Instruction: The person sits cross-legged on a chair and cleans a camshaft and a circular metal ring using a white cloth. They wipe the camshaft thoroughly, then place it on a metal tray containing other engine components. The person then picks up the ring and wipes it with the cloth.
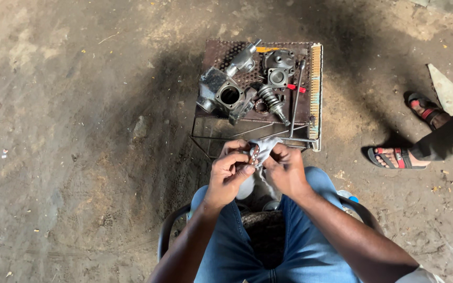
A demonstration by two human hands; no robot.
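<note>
I sit with both hands raised over my knees. My left hand (230,167) pinches a small brown metal part (255,154) between thumb and fingers. My right hand (285,169) grips a white cloth (266,145) pressed against that part. In front of me a low perforated metal stand (221,50) carries a grey machine housing (220,94) with a round bore, a square cover plate (278,69), a worm shaft with a spring-like thread (272,102) and a long rod (295,99).
Dirt floor lies all around, dark and oily near the stand. Another person's sandalled feet (397,157) stand at the right. A pale comb-like strip (315,84) lines the stand's right edge. I sit on a chair with a black curved frame (170,230).
</note>
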